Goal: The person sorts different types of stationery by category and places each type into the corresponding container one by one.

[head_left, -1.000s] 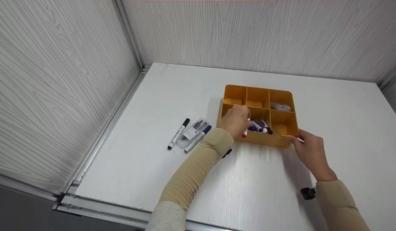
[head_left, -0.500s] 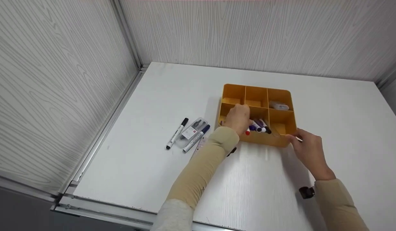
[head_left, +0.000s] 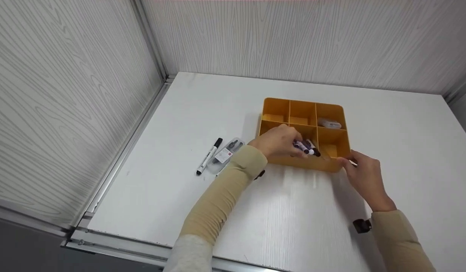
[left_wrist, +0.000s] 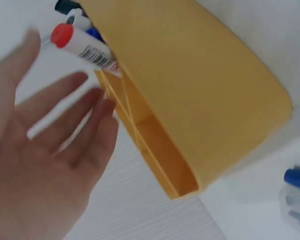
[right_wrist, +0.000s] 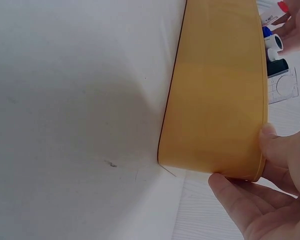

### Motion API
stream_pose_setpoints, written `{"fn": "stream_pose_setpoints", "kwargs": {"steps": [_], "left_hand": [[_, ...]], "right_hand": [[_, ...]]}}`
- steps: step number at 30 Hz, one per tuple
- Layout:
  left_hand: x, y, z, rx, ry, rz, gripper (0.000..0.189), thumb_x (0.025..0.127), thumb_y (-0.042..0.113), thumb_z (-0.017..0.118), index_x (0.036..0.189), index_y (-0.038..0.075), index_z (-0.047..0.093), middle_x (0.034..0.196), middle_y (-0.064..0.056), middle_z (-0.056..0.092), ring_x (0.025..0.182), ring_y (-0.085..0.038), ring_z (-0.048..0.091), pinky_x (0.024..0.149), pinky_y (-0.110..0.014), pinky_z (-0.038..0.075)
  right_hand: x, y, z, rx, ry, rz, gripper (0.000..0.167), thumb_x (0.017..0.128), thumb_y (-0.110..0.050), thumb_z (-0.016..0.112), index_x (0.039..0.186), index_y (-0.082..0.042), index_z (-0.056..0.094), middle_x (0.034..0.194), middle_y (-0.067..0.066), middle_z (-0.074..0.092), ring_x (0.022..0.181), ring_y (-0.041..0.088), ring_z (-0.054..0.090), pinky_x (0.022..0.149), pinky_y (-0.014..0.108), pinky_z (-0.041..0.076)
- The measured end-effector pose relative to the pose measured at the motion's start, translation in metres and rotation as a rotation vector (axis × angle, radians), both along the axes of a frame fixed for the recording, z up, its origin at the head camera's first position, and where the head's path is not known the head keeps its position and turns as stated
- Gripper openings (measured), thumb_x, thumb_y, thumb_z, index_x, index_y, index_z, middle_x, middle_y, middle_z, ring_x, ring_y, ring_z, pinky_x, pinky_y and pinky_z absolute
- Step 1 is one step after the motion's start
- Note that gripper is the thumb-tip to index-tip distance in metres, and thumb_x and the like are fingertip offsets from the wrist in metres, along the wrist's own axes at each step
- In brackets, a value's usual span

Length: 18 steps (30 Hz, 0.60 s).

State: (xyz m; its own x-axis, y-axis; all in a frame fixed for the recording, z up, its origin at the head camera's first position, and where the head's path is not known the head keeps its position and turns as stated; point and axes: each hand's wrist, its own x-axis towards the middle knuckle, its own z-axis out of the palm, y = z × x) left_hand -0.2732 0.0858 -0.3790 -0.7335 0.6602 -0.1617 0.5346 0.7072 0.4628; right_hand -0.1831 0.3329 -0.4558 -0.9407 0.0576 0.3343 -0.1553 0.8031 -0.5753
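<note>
A yellow divided organizer box stands on the table. My left hand hovers over its front row; in the left wrist view the hand's fingers are spread and hold nothing. Right beyond those fingertips, a white marker with a red end leans out over the box rim. More markers, with dark, white and blue ends, stick out of the front middle compartment. My right hand grips the box's front right corner, thumb on the rim and fingers on the outer wall, as the right wrist view shows.
Left of the box lie a black-capped marker and a clear case of drawing tools. A small clear packet sits in the back right compartment. A transparent ruler juts from the box. White panels rise behind and at left.
My left hand reached lower into the box with the red-ended marker, then let it go and drew back a little to the left. My right hand stays at the corner.
</note>
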Motion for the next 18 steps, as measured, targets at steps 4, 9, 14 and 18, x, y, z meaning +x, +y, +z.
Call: {"fn": "stream_pose_setpoints", "kwargs": {"steps": [4,9,14,18], "left_hand": [[0.005,-0.001,-0.001,-0.096,0.051,-0.119,0.045,0.082,0.033,0.079,0.119,0.010,0.069,0.105,0.000,0.071,0.086,-0.011,0.061,0.081,-0.020,0.053],[0.006,0.002,-0.004,-0.124,0.115,-0.136,0.041,0.084,0.027,0.078,0.120,0.010,0.068,0.112,-0.002,0.071,0.092,-0.011,0.063,0.086,-0.020,0.053],[0.004,0.006,-0.007,-0.097,0.087,-0.128,0.041,0.084,0.023,0.077,0.122,0.011,0.068,0.116,-0.002,0.070,0.096,-0.012,0.063,0.089,-0.020,0.053],[0.002,0.008,-0.012,-0.083,0.110,-0.138,0.039,0.086,0.020,0.075,0.123,0.010,0.068,0.121,-0.002,0.068,0.101,-0.012,0.061,0.095,-0.021,0.051]], "right_hand": [[0.000,0.002,0.000,0.003,0.002,-0.002,0.039,0.090,-0.026,0.069,0.108,0.009,0.069,0.107,0.028,0.071,0.104,0.044,0.068,0.084,0.055,0.054],[0.001,0.002,-0.002,0.014,0.074,0.008,0.032,0.088,-0.023,0.072,0.091,0.009,0.070,0.093,0.027,0.073,0.093,0.043,0.071,0.076,0.044,0.059],[0.002,0.003,-0.002,-0.001,0.085,0.016,0.032,0.088,-0.022,0.072,0.091,0.010,0.069,0.096,0.029,0.072,0.097,0.045,0.070,0.078,0.049,0.057],[0.003,0.002,0.000,-0.016,0.048,0.015,0.035,0.089,-0.024,0.070,0.096,0.010,0.069,0.102,0.030,0.072,0.103,0.046,0.068,0.083,0.057,0.054]]}}
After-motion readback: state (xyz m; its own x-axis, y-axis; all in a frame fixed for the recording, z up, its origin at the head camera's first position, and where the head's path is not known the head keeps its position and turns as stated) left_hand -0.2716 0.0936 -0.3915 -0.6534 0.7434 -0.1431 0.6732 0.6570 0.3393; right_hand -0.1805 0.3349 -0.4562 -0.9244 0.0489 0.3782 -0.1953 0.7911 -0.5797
